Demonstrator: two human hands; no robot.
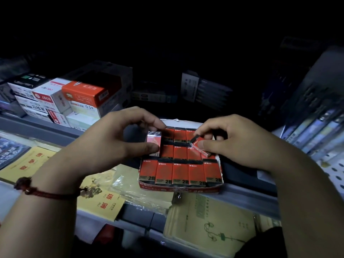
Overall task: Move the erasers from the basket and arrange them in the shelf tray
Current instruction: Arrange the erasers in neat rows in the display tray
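A red cardboard shelf tray (pixel 178 189) sits on the shelf edge, filled with rows of red-and-black wrapped erasers (pixel 179 173) marked 2B. My left hand (pixel 115 138) pinches one eraser (pixel 154 141) between thumb and fingers at the tray's back left corner. My right hand (pixel 232 142) pinches another eraser (pixel 200 148), tilted, above the tray's right side in the middle row. The basket is not in view.
Stacked pen boxes (pixel 74 101) stand at the back left of the shelf. Yellow notebooks (pixel 28 162) and green exercise books (pixel 210 224) lie on the lower shelf in front. More packaged stationery (pixel 316 131) leans at the right. The upper area is dark.
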